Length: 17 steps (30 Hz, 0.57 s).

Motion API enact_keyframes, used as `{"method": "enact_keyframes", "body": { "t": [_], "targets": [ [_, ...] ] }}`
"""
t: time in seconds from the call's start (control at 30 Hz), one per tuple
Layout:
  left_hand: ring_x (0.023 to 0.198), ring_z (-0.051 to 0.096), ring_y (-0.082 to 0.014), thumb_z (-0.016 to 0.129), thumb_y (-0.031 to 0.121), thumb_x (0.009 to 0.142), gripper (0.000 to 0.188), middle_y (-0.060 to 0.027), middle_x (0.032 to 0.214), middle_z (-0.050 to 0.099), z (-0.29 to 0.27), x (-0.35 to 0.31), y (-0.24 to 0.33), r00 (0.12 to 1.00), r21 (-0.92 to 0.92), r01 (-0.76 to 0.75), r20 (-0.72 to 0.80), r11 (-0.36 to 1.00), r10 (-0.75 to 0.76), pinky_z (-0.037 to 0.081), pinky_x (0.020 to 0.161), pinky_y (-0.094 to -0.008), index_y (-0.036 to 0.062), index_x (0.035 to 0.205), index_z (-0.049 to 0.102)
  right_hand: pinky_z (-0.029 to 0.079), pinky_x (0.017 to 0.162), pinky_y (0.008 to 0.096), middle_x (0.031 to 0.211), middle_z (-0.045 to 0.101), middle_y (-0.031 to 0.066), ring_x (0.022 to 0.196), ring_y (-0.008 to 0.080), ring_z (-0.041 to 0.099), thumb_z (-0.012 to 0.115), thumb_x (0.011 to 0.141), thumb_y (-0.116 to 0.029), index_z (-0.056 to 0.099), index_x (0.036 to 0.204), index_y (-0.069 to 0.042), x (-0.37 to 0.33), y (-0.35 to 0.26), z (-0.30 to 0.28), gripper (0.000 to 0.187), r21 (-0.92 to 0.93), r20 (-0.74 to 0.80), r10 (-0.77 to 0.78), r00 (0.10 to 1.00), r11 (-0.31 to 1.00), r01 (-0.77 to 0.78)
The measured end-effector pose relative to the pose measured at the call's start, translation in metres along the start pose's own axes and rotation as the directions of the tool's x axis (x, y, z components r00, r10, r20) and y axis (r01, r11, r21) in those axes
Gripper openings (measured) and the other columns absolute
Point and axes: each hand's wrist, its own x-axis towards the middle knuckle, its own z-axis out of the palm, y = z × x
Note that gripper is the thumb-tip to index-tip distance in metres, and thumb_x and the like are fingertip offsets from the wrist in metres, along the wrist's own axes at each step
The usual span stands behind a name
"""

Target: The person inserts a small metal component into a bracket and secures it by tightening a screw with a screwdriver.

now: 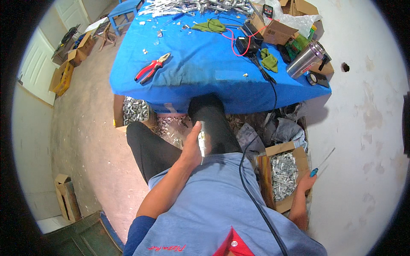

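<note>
My left hand (191, 147) is closed around a slim silver-white piece (202, 138), upright above my lap. Its exact kind is hard to make out. Off to the right, my right hand (306, 182) grips a screwdriver (314, 172) with a blue handle, its thin shaft pointing up toward the wall. That hand is by the right edge of a cardboard box (281, 149) full of similar small silver-white pieces (284, 175). On the blue-covered table (192, 72) ahead lie red-and-black pliers (153, 68), jaws pointing away from me.
A heap of silver pieces (196, 6) covers the table's far edge. Green cloths (209, 26), a black adapter (247, 45) with cables and a steel flask (306, 59) stand or lie toward the right. Another box of metal parts (136, 112) sits below the table; a black cable (256, 198) crosses my body.
</note>
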Motion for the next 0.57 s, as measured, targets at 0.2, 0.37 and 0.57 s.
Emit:
{"method": "enact_keyframes", "body": {
  "t": [0.2,0.37,0.57],
  "targets": [
    [0.041,0.033,-0.0123,0.046,0.056,0.098,0.058,0.0010,0.050,0.037,-0.002,0.003,-0.006,0.999,0.030,0.002,0.041,1.000,-0.003,0.027,0.043,-0.0283,0.0148,0.058,0.043,0.050,0.086,0.0398,0.105,0.068,0.0209,0.098,0.0294,0.065,0.069,0.087,-0.019,0.060,0.118,0.005,-0.034,-0.162,0.001,0.040,0.384,0.280,-0.237,0.930,0.916,0.118],
    [0.041,0.034,-0.0127,0.046,0.057,0.098,0.058,0.0008,0.050,0.038,-0.008,0.002,-0.001,0.995,0.034,-0.007,-0.100,0.999,0.011,0.027,0.041,-0.0284,0.0146,0.058,0.044,0.053,0.082,0.0418,0.107,0.068,0.0191,0.095,0.0367,0.067,0.070,0.085,-0.023,0.061,0.122,-0.004,-0.063,-0.385,-0.012,0.043,0.727,0.195,-0.693,0.694,0.577,0.372],
    [0.042,0.041,-0.0141,0.048,0.056,0.098,0.046,0.0004,0.052,0.044,-0.028,-0.003,0.002,0.992,0.007,-0.068,-0.105,0.998,0.069,0.033,0.040,-0.0286,0.0145,0.078,0.051,0.049,0.079,0.0499,0.105,0.067,0.0217,0.094,0.0389,0.065,0.071,0.084,-0.028,0.063,0.118,-0.009,-0.047,-0.554,0.042,0.040,0.691,0.187,-0.845,0.500,0.475,0.545]
  ]
}}
